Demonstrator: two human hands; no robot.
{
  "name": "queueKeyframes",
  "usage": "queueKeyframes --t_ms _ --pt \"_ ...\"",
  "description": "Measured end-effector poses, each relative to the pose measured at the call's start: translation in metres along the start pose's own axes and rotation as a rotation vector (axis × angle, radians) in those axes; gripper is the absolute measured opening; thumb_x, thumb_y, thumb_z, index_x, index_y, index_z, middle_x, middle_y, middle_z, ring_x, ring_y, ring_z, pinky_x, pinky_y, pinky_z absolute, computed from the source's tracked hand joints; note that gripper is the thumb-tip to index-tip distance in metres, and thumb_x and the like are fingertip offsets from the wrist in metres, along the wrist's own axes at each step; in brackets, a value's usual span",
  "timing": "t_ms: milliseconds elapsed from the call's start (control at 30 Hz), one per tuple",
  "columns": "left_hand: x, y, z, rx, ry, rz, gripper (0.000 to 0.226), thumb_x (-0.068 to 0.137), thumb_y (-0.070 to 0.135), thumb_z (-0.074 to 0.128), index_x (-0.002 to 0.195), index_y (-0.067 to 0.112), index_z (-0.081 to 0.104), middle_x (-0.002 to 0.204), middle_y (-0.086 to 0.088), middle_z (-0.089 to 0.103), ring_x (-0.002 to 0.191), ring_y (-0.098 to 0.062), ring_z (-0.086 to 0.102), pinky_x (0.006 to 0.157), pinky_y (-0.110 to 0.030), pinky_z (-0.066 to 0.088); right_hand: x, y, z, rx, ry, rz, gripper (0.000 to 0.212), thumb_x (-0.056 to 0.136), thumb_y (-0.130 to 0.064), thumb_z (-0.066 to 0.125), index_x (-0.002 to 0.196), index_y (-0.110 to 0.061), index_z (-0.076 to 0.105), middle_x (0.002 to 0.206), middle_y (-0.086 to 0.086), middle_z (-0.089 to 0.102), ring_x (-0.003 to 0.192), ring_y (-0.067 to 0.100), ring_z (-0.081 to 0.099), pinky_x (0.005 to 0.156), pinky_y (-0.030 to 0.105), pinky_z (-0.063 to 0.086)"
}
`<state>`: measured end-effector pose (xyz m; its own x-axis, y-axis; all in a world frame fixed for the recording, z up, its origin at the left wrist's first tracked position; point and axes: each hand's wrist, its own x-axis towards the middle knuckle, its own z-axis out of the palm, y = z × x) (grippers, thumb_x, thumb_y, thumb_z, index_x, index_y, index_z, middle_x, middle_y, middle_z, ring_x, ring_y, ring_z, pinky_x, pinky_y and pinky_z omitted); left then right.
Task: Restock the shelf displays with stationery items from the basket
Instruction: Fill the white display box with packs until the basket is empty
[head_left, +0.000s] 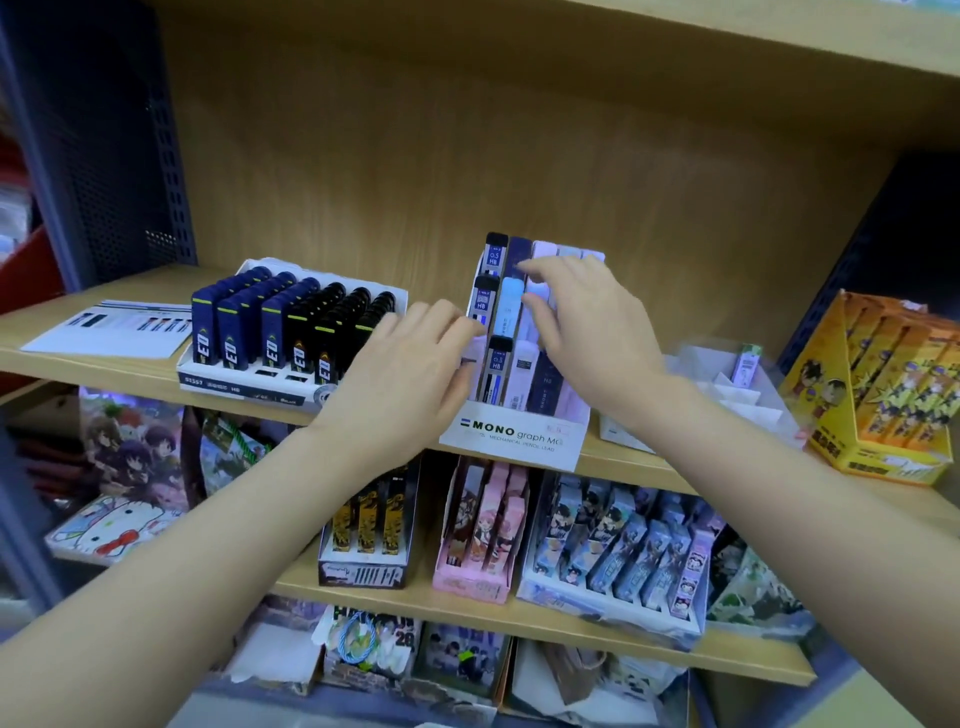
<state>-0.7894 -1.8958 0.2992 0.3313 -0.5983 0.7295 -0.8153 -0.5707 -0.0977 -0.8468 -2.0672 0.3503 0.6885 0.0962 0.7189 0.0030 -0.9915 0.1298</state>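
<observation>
Standing at the centre of the frame on the upper shelf (52, 335), the white MONO display box (511, 441) holds lead cases (493, 374) in stepped rows: black-capped ones on its left, then pale blue, white, navy and lilac. The left hand (410, 364) lies against the box's left wall, fingers together and nearly straight, their tips touching the card. The right hand (587, 322) reaches over the upper rows; its forefinger and thumb are apart, with the tips on a navy case and a pale case. Whether they pinch a case cannot be told.

Left of centre, a white tray (249, 384) is packed with upright navy and black cases (234, 327), and a printed sheet (109, 330) lies flat beside it. At the right, a clear divided tray (727, 405) holds a single green-capped case (746, 361), just beside an orange carton (878, 457) of cartoon-printed packs. On the lower shelf (467, 608) stand a black-and-gold box (363, 571), a pink box (470, 584) and a pale blue box (597, 597), each holding illustrated packs.
</observation>
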Motion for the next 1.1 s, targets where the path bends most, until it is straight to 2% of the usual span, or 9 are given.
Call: queueKeyframes --t_ms 100,233,367,533,600,667,733,867,1100 --pt "-0.032 0.014 -0.011 -0.023 0.087 0.032 0.027 0.087 0.019 0.04 0.104 0.006 0.056 0.098 -0.011 0.057 0.084 -0.027 0.048 0.071 -0.033 0.027 -0.04 -0.007 -0.008 0.054 0.151 -0.114 0.018 0.094 -0.015 0.052 0.106 -0.006 0.061 0.095 0.008 0.061 0.087 0.024 0.054 0.069 0.022 0.029" --pt "-0.097 0.038 -0.004 -0.082 0.09 0.095 0.015 0.086 0.012 0.046 0.097 0.006 0.055 0.092 -0.013 0.059 0.081 -0.027 0.045 0.07 -0.037 0.03 -0.115 -0.015 -0.006 0.116 0.039 -0.261 0.018 0.093 -0.017 0.046 0.096 -0.007 0.061 0.086 0.007 0.058 0.078 0.023 0.048 0.065 0.028 0.034" --pt "-0.168 0.063 0.035 -0.162 -0.105 0.04 0.01 0.084 0.014 0.045 0.093 0.011 0.049 0.089 -0.009 0.06 0.081 -0.024 0.044 0.071 -0.035 0.03 -0.204 -0.018 0.033 0.147 -0.227 -0.313 0.019 0.091 -0.019 0.045 0.091 -0.011 0.061 0.081 0.005 0.059 0.07 0.025 0.055 0.06 0.035 0.045" --pt "-0.265 0.086 0.102 -0.234 -0.473 -0.204 0.011 0.081 0.024 0.042 0.09 0.019 0.045 0.085 -0.003 0.055 0.078 -0.021 0.041 0.069 -0.033 0.029 -0.333 -0.026 0.11 0.294 -0.726 -0.148 0.014 0.078 -0.024 0.065 0.091 -0.024 0.06 0.082 -0.008 0.058 0.072 0.009 0.06 0.062 0.019 0.041" --pt "-0.303 0.095 0.127 -0.298 -0.607 -0.327 0.018 0.082 0.028 0.04 0.096 0.019 0.047 0.09 -0.002 0.054 0.081 -0.021 0.047 0.07 -0.031 0.032 -0.38 -0.036 0.141 0.374 -0.965 0.033 0.02 0.091 -0.026 0.049 0.104 -0.02 0.061 0.099 -0.002 0.06 0.084 0.011 0.063 0.07 0.019 0.045" --pt "-0.337 0.104 0.148 -0.4 -0.722 -0.496 0.032 0.086 0.031 0.038 0.113 0.017 0.047 0.099 -0.004 0.058 0.09 -0.021 0.053 0.077 -0.03 0.041 -0.424 -0.046 0.169 0.458 -1.21 0.214 0.035 0.1 -0.026 0.039 0.133 -0.014 0.044 0.132 0.005 0.047 0.118 0.019 0.05 0.094 0.029 0.04" --pt "-0.36 0.115 0.163 -0.484 -0.789 -0.707 0.045 0.095 0.033 0.038 0.135 0.012 0.04 0.119 -0.01 0.054 0.108 -0.028 0.055 0.091 -0.035 0.045 -0.449 -0.056 0.188 0.511 -1.348 0.319 0.045 0.101 -0.026 0.039 0.144 -0.014 0.031 0.145 0.005 0.035 0.132 0.021 0.038 0.102 0.033 0.033" --pt "-0.381 0.135 0.18 -0.612 -0.898 -0.949 0.048 0.101 0.027 0.035 0.146 0.01 0.026 0.135 -0.01 0.039 0.121 -0.026 0.045 0.103 -0.032 0.034 -0.472 -0.079 0.218 0.616 -1.395 0.437 0.053 0.1 -0.017 0.045 0.148 -0.011 0.023 0.148 0.008 0.032 0.132 0.023 0.037 0.105 0.027 0.03" --pt "-0.384 0.15 0.19 -0.738 -0.814 -1.113 0.03 0.101 0.03 0.033 0.127 0.017 0.039 0.114 0.0 0.046 0.102 -0.013 0.048 0.081 -0.018 0.031 -0.49 -0.104 0.263 0.559 -1.357 0.374 0.066 0.094 -0.035 0.056 0.147 -0.012 0.026 0.143 0.007 0.034 0.134 0.023 0.029 0.112 0.029 0.024"
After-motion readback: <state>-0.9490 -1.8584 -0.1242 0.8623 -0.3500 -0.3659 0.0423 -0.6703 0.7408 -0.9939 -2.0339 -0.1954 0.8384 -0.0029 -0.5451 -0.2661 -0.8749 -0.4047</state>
